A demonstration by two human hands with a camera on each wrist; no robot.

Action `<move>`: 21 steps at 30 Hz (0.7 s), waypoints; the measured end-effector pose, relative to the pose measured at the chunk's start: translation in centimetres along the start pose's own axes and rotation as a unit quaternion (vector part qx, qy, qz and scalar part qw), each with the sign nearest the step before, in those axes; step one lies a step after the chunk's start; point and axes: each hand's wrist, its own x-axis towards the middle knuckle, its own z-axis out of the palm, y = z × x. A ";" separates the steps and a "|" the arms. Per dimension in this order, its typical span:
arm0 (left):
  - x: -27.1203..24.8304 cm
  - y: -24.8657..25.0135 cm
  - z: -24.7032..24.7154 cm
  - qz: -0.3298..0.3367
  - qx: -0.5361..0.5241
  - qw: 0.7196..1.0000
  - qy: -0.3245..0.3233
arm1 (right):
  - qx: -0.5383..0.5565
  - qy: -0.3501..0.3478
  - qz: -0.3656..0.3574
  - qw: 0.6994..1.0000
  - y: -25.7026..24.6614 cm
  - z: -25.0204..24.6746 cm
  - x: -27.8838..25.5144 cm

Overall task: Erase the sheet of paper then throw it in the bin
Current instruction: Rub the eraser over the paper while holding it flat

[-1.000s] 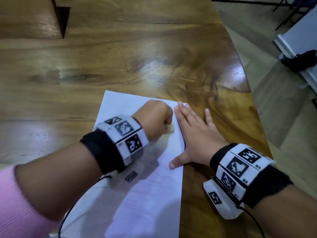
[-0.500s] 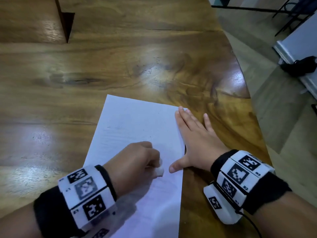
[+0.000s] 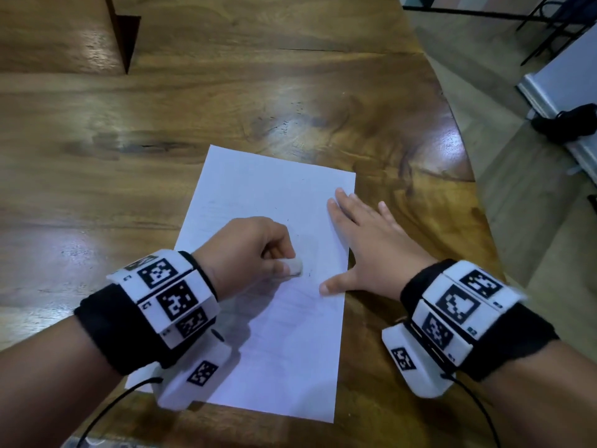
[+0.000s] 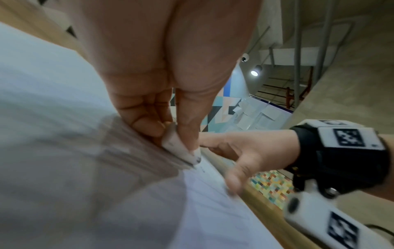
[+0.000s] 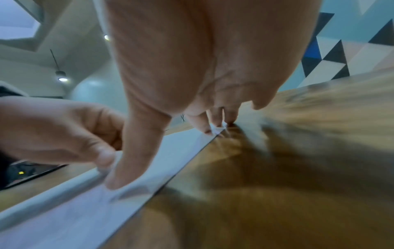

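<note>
Leftmost, the left hand [image 3: 248, 250] pinches a small white eraser [image 3: 294, 267] between thumb and curled fingers, its lower edge pressed on the sheet of paper [image 3: 268, 195], which lies flat on the wooden table [image 3: 226, 101]. Just beside it, the right hand [image 3: 371, 247] lies flat with fingers straight and spread, thumb and fingertips on the sheet's right edge, palm over bare wood
</note>
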 end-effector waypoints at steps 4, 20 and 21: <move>1.4 1.9 -0.6 0.007 0.088 0.996 -0.008 | -0.015 -0.008 0.010 1.000 -0.4 1.4 -0.9; 4.6 4.7 0.5 0.052 0.138 0.987 0.064 | -0.015 -0.001 0.021 1.000 -0.6 1.4 -0.9; 4.9 4.8 0.6 0.051 0.138 0.986 0.080 | -0.016 -0.001 0.021 1.000 -0.6 1.4 -0.9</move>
